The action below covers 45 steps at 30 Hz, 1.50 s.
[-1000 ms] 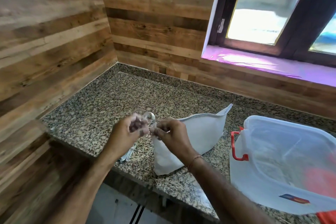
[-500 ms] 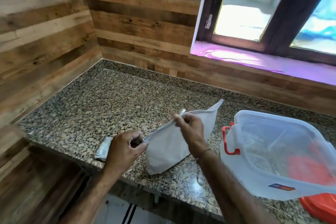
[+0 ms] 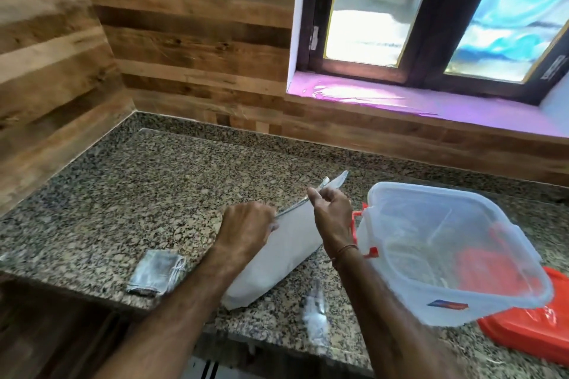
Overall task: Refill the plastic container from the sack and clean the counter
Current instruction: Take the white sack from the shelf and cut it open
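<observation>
A white sack (image 3: 286, 252) stands on the granite counter (image 3: 147, 194), leaning toward the back right. My left hand (image 3: 246, 231) pinches the near end of its top seam. My right hand (image 3: 331, 212) grips the seam strip farther along and holds it taut, close to the sack's far corner. Just right of the sack sits a clear plastic container (image 3: 455, 255) with red latches, open on top, with little inside. Its red lid (image 3: 529, 326) lies beside it at the right edge.
A small crumpled grey scrap (image 3: 157, 271) with loose thread lies near the counter's front edge, left of my left arm. A blurred pale smear (image 3: 315, 314) shows on the counter between my forearms. Wooden walls close off the left and back; a window with a purple sill is at the back right.
My right hand has slid along the sack's top seam toward its far corner, drawing the strip out from my left hand. The camera view has shifted left and closer.
</observation>
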{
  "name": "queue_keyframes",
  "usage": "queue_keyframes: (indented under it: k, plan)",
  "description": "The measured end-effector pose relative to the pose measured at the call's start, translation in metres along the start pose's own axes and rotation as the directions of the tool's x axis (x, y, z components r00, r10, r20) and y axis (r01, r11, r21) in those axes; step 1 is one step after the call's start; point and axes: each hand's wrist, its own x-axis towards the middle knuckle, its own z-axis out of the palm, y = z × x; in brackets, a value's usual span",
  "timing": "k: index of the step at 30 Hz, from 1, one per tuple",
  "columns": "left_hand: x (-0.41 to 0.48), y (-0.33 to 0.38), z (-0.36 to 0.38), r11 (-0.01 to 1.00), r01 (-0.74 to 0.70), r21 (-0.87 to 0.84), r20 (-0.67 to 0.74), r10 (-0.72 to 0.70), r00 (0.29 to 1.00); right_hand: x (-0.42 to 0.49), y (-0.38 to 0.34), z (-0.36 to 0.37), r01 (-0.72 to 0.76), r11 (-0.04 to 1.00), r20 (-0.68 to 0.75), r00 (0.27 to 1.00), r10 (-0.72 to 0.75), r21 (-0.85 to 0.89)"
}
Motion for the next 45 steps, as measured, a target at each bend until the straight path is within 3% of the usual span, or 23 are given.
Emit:
queue_keyframes:
  k: [4, 13, 20, 23, 26, 31, 34, 36, 38, 45]
  plan:
    - [-0.015, -0.009, 0.012, 0.996, 0.044, -0.075, -0.046, -0.048, 0.998, 0.021, 0.022, -0.023, -0.022, 0.999, -0.076, 0.997, 0.018, -0.048]
    - [-0.022, -0.005, 0.015, 0.997, 0.069, -0.047, -0.063, -0.072, 0.995, 0.067, 0.031, -0.053, -0.058, 0.998, -0.049, 0.997, 0.058, 0.002]
    - [-0.027, -0.013, 0.013, 0.99, 0.143, 0.012, -0.087, -0.141, 0.986, 0.092, 0.018, -0.044, -0.233, 0.962, -0.082, 0.966, 0.247, 0.145]
    - [-0.028, -0.022, 0.013, 0.981, 0.194, -0.01, -0.108, -0.194, 0.975, 0.083, 0.021, -0.025, -0.264, 0.916, -0.057, 0.954, 0.293, 0.302]
    - [-0.04, -0.027, 0.014, 0.949, 0.299, -0.095, -0.1, -0.308, 0.946, 0.074, 0.029, -0.021, -0.237, 0.92, -0.089, 0.957, 0.277, 0.313]
    - [-0.077, -0.04, 0.022, 0.775, 0.532, -0.342, -0.073, -0.586, 0.807, 0.051, 0.042, -0.03, -0.115, 0.89, 0.044, 0.993, 0.106, 0.44]
    - [-0.094, -0.048, 0.037, 0.523, 0.504, -0.687, 0.036, -0.669, 0.742, 0.039, 0.05, -0.036, -0.113, 0.903, 0.223, 0.975, 0.02, 0.414]
    - [-0.103, -0.053, 0.049, 0.348, 0.477, -0.807, 0.103, -0.712, 0.694, 0.037, 0.057, -0.037, -0.141, 0.909, 0.309, 0.951, 0.014, 0.392]
    - [-0.106, -0.052, 0.06, 0.243, 0.431, -0.869, 0.13, -0.728, 0.674, 0.035, 0.063, -0.039, -0.163, 0.915, 0.367, 0.93, 0.018, 0.368]
    - [-0.103, -0.062, 0.071, 0.166, 0.287, -0.943, 0.059, -0.768, 0.638, 0.048, 0.077, -0.03, -0.187, 0.941, 0.219, 0.968, 0.126, 0.282]
